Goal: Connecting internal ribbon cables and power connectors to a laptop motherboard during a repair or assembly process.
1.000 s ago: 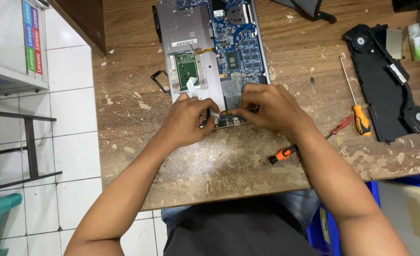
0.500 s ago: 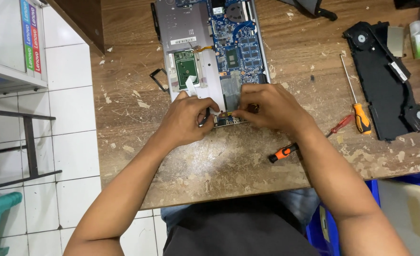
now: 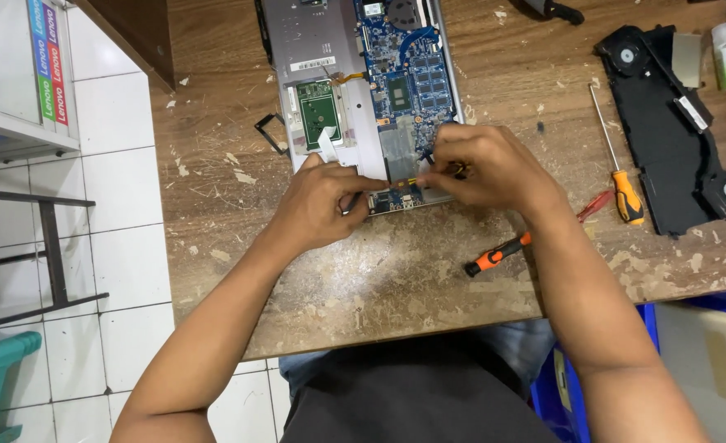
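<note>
i see an opened laptop chassis (image 3: 322, 49) lying on a worn wooden table (image 3: 363, 279), its silver metal shell flat and rectangular, with a blue circuit board (image 3: 408, 74) exposed along its right half and a small green board (image 3: 320, 123) set in its left half. my left hand (image 3: 322, 205) rests on the near edge of the chassis, fingers curled together and pressed down beside a narrow daughter board (image 3: 396, 199) at that edge. my right hand (image 3: 490, 164) sits just right of it over the same near edge, thumb and forefinger pinched on something small and dark with a yellow tip; i cannot tell what it is. to the right of the chassis i count three screwdrivers: one long with an orange and yellow handle (image 3: 617, 172), one short with an orange and black grip (image 3: 496, 254) nearer to me, and a red one (image 3: 594, 203) mostly hidden by my right wrist. further right of the chassis lies one black plastic panel (image 3: 666, 139), long and angular, with round fan housings at both ends. the table top is scratched and flaked with pale chips.
</note>
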